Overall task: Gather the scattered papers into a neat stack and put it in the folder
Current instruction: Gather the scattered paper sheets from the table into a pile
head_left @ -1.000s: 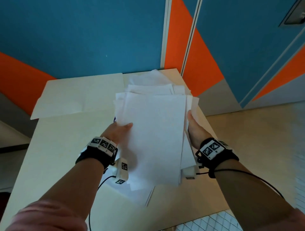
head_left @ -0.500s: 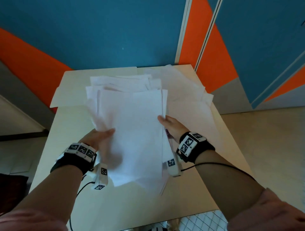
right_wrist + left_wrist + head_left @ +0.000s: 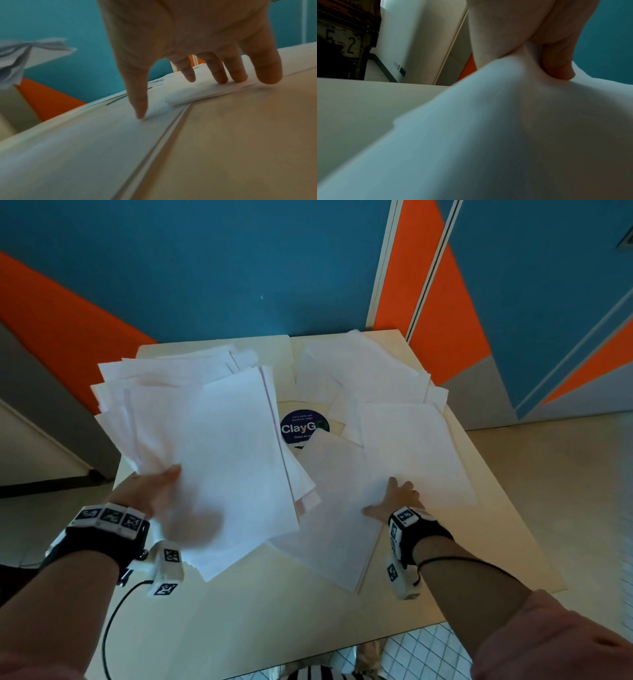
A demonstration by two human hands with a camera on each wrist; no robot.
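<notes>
My left hand holds a loose, fanned stack of white papers up above the left side of the table, thumb on top; in the left wrist view the thumb presses onto the sheets. My right hand lies spread on loose sheets on the table's right side; its fingertips touch a small pile. More papers lie scattered further back. A cream folder lies flat at the far left, mostly hidden by the held stack.
The cream table stands against a blue and orange wall. A round blue sticker shows between the papers. A black cable hangs from my left wrist. Tiled floor lies beyond the table's near edge.
My right hand has let go of the stack and dropped onto the sheets on the table's right side. My left hand alone carries the stack, now shifted left and fanned out.
</notes>
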